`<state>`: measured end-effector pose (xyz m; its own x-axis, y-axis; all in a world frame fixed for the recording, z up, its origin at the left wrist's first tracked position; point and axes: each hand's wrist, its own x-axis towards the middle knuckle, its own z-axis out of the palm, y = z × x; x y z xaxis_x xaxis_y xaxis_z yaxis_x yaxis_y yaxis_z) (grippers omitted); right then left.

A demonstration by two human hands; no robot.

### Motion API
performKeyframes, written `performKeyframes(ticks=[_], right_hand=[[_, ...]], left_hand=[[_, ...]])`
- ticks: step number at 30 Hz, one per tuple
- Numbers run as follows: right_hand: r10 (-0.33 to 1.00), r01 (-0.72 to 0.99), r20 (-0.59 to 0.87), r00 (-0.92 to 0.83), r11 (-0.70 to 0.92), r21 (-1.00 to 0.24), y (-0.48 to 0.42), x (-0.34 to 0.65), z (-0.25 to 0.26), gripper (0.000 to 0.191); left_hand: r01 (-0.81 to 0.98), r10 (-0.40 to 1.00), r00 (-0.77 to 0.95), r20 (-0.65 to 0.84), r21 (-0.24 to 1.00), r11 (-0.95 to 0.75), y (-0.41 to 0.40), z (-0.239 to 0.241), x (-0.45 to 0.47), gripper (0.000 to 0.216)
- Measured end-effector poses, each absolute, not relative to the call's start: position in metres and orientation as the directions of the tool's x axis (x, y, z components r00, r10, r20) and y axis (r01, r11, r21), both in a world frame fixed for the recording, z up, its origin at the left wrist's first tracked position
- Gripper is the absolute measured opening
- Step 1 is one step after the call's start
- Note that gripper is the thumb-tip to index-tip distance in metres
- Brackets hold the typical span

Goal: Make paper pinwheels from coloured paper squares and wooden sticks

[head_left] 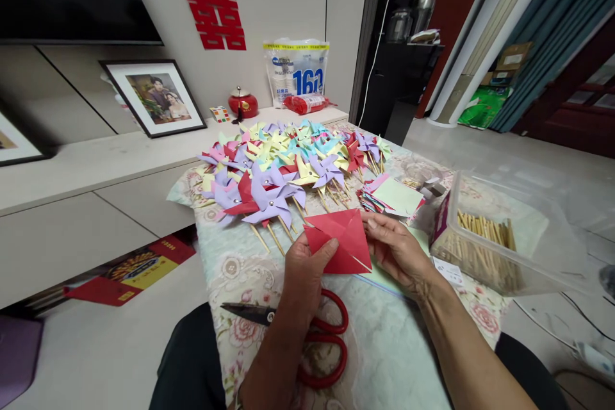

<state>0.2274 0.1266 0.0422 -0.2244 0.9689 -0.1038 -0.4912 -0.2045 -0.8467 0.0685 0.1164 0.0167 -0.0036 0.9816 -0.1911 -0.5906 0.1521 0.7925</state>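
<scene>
My left hand [305, 269] grips a red paper square [342, 237] from its left side, the thumb pressed on top. Cuts run in from the paper's corners toward its middle. At the square's upper right edge, the fingers of my right hand [396, 248] close on it; its fingertips are partly hidden behind the paper. Red-handled scissors [327, 359] lie on the flowered tablecloth [384, 346], partly under my left forearm. Just beyond the paper, many finished paper pinwheels [271, 198] on wooden sticks are piled in purple, red, yellow and blue.
A stack of coloured paper squares [396, 197] lies right of the pinwheels. On the right stands a clear plastic box [461, 262] with wooden sticks [487, 234]. Behind the table, a cabinet [144, 154] carries a framed photo [156, 99], a red jar [243, 104] and a plastic bag [296, 70].
</scene>
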Motion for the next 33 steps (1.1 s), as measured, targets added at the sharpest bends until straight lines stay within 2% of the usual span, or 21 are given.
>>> performKeyframes(ticks=[5, 11, 16, 20, 22, 25, 28, 31, 33], right_hand=[[0.98, -0.518, -0.13, -0.148, -0.188, -0.835, 0.127, 0.231, 0.043, 0.043], [0.976, -0.326, -0.16, -0.147, -0.2, -0.924, 0.125, 0.231, 0.037, 0.06], [0.98, -0.224, -0.11, -0.165, -0.146, -0.964, 0.127, 0.233, 0.028, 0.06], [0.985, -0.249, -0.09, -0.148, -0.125, -0.96, 0.129, 0.235, 0.027, 0.06], [0.982, -0.282, -0.085, -0.17, -0.131, -0.95, 0.13, 0.238, 0.029, 0.062], [0.968, -0.289, -0.09, -0.232, -0.157, -0.944, 0.13, 0.244, 0.033, 0.065], [0.94, -0.247, -0.121, -0.32, -0.207, -0.947, 0.128, 0.251, 0.038, 0.067], [0.904, -0.176, -0.14, -0.404, -0.227, -0.958, 0.125, 0.255, 0.043, 0.068], [0.895, -0.116, -0.15, -0.419, -0.217, -0.969, 0.123, 0.254, 0.047, 0.066]], left_hand=[[-0.502, 0.975, 0.106, -0.198, 0.836, 0.224, 0.112, 0.017, 0.068, 0.038], [-0.456, 0.974, 0.12, -0.192, 0.861, 0.226, 0.111, 0.021, 0.069, 0.042], [-0.469, 0.972, 0.14, -0.187, 0.852, 0.232, 0.11, 0.021, 0.07, 0.043], [-0.512, 0.963, 0.204, -0.178, 0.819, 0.26, 0.11, 0.024, 0.069, 0.04], [-0.536, 0.955, 0.224, -0.196, 0.793, 0.289, 0.112, 0.026, 0.065, 0.038], [-0.562, 0.926, 0.244, -0.289, 0.735, 0.378, 0.115, 0.029, 0.059, 0.054], [-0.558, 0.875, 0.339, -0.346, 0.674, 0.484, 0.116, 0.032, 0.055, 0.064], [-0.531, 0.835, 0.458, -0.305, 0.66, 0.532, 0.112, 0.032, 0.054, 0.062], [-0.507, 0.826, 0.518, -0.224, 0.697, 0.507, 0.109, 0.031, 0.055, 0.055]])
